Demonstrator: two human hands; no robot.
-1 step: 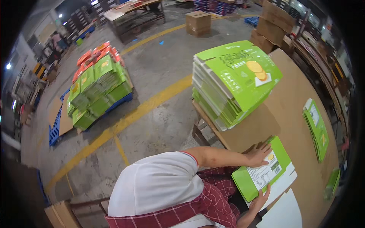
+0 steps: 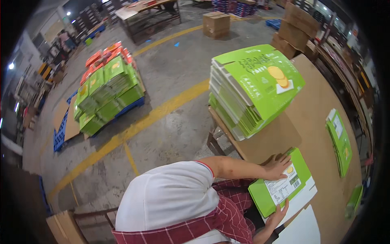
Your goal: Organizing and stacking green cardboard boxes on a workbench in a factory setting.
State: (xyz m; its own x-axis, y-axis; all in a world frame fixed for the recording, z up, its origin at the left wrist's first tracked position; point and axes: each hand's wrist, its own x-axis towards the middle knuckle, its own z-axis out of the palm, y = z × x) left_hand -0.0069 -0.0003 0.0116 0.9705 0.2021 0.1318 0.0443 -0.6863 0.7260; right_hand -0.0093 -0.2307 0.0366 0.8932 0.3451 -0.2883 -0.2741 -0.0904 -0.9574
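A flat green carton (image 2: 301, 162) with a white printed label lies in front of me at the table's near edge. Across the left part of its label rests my left hand (image 2: 278, 168), open, palm down, with fingers spread. At the carton's lower edge, my right hand (image 2: 277, 215) has its fingers and thumb closed against the border; its underside is hidden. White card flaps (image 2: 305, 199) show along the carton's right side. Beside my right hand is a separate white sheet (image 2: 302, 228).
A tall stack of green cartons (image 2: 231, 103) stands on the brown table (image 2: 317, 101), beyond my left hand. More green cartons (image 2: 340, 142) lie at the right. On the floor, a blue pallet (image 2: 59, 132) bears green and orange packs. A cardboard box (image 2: 216, 25) stands farther back.
The whole view has shifted a little, with the background lying slightly farther right. Both hands stay in the same places on the carton.
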